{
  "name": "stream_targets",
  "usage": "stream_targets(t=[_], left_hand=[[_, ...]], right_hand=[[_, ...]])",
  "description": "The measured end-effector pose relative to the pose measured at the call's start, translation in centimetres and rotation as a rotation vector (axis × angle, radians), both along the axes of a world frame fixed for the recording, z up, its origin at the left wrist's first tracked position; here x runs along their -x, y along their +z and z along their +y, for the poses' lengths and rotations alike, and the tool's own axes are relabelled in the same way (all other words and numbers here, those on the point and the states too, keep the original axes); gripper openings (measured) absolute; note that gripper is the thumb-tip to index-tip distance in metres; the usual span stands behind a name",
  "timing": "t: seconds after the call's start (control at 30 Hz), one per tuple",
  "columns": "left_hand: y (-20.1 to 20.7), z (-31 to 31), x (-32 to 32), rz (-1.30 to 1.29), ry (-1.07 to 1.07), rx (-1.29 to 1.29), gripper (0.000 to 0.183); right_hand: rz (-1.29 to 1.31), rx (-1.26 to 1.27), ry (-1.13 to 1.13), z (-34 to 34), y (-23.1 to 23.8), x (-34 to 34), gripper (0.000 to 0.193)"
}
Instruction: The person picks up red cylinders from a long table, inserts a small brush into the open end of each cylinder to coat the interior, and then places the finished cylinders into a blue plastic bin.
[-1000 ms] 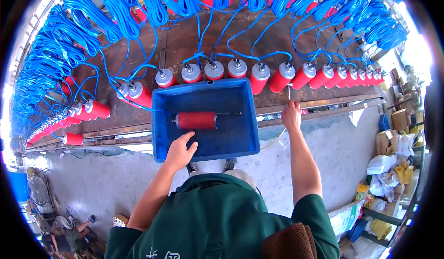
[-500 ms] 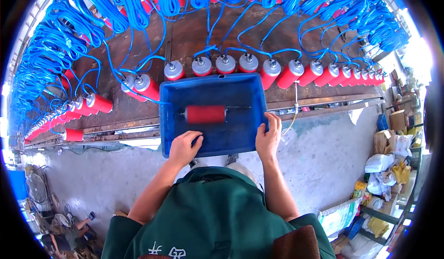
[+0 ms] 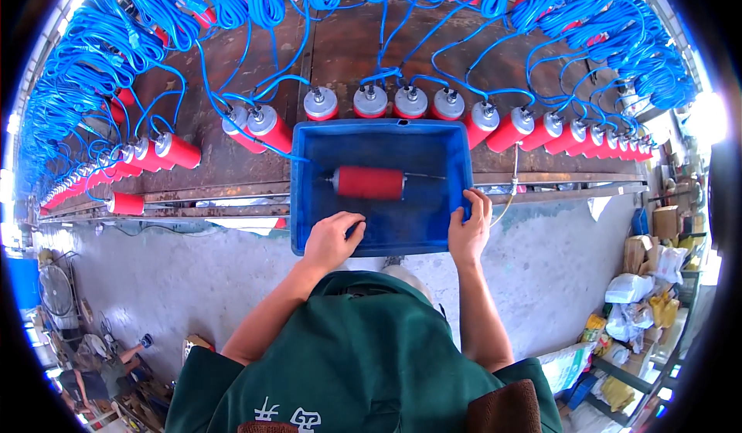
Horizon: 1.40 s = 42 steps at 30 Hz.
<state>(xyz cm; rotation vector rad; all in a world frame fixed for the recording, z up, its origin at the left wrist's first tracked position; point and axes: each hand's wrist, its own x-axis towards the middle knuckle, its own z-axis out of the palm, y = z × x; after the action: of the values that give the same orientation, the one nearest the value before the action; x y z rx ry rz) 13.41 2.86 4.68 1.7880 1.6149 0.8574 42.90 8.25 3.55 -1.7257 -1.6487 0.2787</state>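
A rectangular blue plastic tub (image 3: 386,244) stands in front of me against the near edge of the bench. One red cylinder (image 3: 369,183) with metal ends lies on its side within it, a thin rod or wire sticking out to the right. Whether liquid surrounds it, I cannot tell. My left hand (image 3: 334,241) is closed over the near rim, fingers curled inside. At the right rim, near the front corner, my right hand (image 3: 470,228) grips with the thumb inside and fingers along the edge. Neither hand touches the red cylinder.
Red cylinders with grey metal caps (image 3: 410,101) line the brown bench (image 3: 348,54), right behind the tub. Coiled blue cables (image 3: 220,4) hang at the back; one runs over the tub's left rim. A shelf of bags and boxes (image 3: 630,302) stands right; a fan (image 3: 56,288) is left.
The whole view has shifted, so bench, tub and hands all appear farther right. Both hands keep their places on the tub's rim, and the red cylinder stays inside.
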Motion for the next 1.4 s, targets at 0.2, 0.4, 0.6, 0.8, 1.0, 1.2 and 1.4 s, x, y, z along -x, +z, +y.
stream_targets(t=[0.2,0.4,0.6,0.8,1.0,1.2,1.4], left_hand=[[0.26,0.07,0.09,-0.024,0.002,0.003,0.018],[0.28,0.12,0.15,-0.048,-0.011,0.001,0.018],[0.26,0.26,0.3,-0.053,-0.026,0.015,0.019],[0.37,0.45,0.25,-0.066,-0.032,0.031,0.019],[0.37,0.55,0.21,-0.076,-0.033,0.038,0.018],[0.17,0.7,0.24,-0.095,-0.032,0.05,0.018],[0.39,0.82,0.19,-0.112,-0.033,0.065,0.018]], right_hand=[[-0.005,-0.003,-0.009,0.06,0.0,0.06,0.034],[-0.003,0.01,-0.016,0.06,0.05,0.1,0.028],[-0.01,0.027,-0.011,0.11,0.09,0.08,0.027],[-0.017,0.025,-0.013,0.09,0.32,0.16,0.025],[-0.001,0.059,-0.018,0.07,0.58,0.29,0.024],[-0.009,0.043,-0.014,0.12,0.23,0.09,0.023],[-0.002,0.023,-0.005,0.14,0.1,0.12,0.022]])
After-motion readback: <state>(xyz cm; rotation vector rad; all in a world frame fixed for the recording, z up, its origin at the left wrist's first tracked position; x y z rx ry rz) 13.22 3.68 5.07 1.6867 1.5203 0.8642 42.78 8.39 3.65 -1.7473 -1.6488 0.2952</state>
